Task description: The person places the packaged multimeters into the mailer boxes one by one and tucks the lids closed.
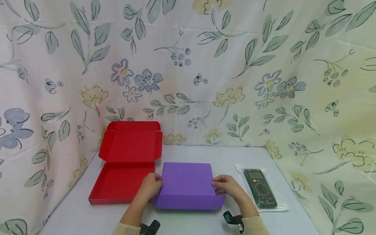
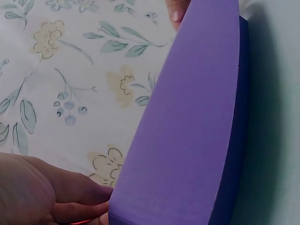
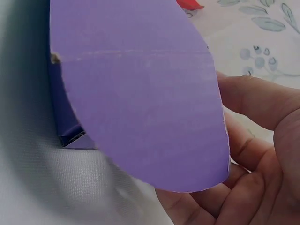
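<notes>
A purple cardboard box point(image 1: 187, 179) sits at the middle of the table, its lid folded over toward the front. At the lid's left edge, my left hand point(image 1: 151, 186) pinches the cardboard; the left wrist view has the thumb point(image 2: 101, 191) right at the corner. My right hand point(image 1: 229, 186) grips the opposite edge. Close up in the right wrist view, a rounded side flap point(image 3: 150, 117) hangs out from the lid, with thumb on one side and fingers partly hidden behind it. The inside of the purple box is hidden.
To the left, a red box point(image 1: 121, 199) stands with its lid raised and its inside showing. A green and black multimeter point(image 1: 259, 188) lies in a clear plastic bag point(image 1: 282, 207) on the right. Behind the white table point(image 1: 173, 223) hangs a floral curtain point(image 1: 188, 81).
</notes>
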`<state>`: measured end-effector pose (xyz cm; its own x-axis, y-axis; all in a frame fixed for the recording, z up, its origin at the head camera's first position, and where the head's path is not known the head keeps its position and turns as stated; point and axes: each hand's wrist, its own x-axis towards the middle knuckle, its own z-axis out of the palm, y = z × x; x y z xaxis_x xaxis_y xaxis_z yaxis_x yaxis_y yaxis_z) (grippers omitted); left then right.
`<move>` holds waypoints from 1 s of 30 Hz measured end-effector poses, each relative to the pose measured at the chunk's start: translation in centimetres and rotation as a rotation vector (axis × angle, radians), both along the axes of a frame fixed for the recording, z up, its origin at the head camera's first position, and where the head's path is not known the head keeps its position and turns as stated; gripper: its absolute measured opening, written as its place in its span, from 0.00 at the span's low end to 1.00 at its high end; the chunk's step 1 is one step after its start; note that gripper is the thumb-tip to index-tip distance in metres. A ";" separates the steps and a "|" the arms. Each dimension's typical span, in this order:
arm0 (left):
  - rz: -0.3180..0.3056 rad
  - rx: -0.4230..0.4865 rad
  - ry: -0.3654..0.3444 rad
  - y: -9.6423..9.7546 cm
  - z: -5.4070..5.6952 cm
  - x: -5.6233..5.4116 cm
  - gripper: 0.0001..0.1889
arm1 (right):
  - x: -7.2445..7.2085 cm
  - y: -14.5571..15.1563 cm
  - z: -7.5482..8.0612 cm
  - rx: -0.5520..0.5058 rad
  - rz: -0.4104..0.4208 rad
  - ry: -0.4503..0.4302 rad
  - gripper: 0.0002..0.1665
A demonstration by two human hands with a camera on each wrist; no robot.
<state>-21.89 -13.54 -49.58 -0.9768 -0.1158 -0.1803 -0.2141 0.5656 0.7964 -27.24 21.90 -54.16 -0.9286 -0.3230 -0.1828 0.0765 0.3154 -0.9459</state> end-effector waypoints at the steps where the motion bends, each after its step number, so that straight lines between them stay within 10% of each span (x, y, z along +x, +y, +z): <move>1: 0.000 -0.003 0.007 0.0 0.0 0.1 0.15 | 0.1 0.0 0.0 0.006 -0.004 -0.001 0.22; 16: 0.003 -0.119 0.082 -0.3 1.0 3.5 0.19 | 6.0 -0.2 1.6 0.321 -0.314 0.217 0.21; 30: -0.046 -0.187 0.063 0.6 0.1 5.9 0.21 | 10.3 -0.9 0.7 0.411 -0.330 0.318 0.25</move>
<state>-16.01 -12.96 -49.48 -0.9904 -0.0967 -0.0985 -0.1379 0.7128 0.6877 -16.97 20.96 -53.49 -0.9971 0.0285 0.0710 -0.0339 0.6671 -0.7442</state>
